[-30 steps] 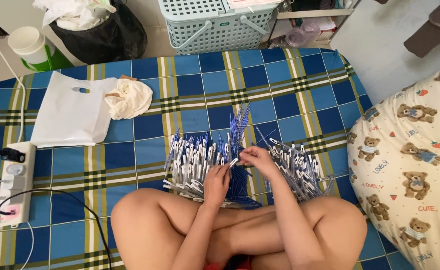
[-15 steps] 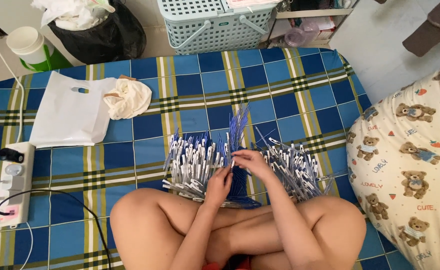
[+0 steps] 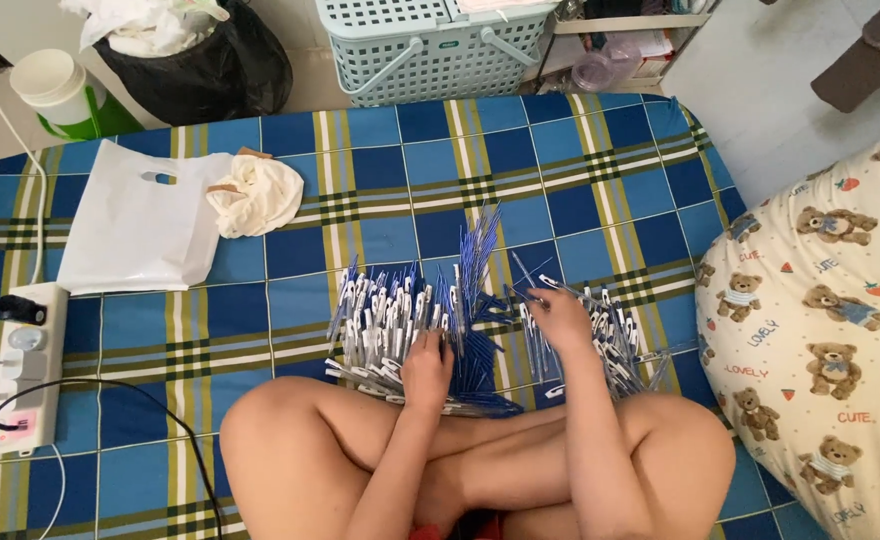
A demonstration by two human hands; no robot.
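Two hands work the pens: left hand (image 3: 427, 362) rests, fingers curled, on the white pen pile (image 3: 385, 322); right hand (image 3: 560, 312) pinches pens in the right pile (image 3: 610, 335).

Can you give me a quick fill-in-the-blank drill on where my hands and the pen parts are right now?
1. The left hand rests on the pile of white pen barrels, while the ____ hand is over the other pile of pen parts.
2. The thin blue refills lie ____ the two piles.
3. The white plastic bag lies on the ____ checked sheet.
4. The power strip sits at the ____ edge of the picture.

Missing words: right; between; blue; left
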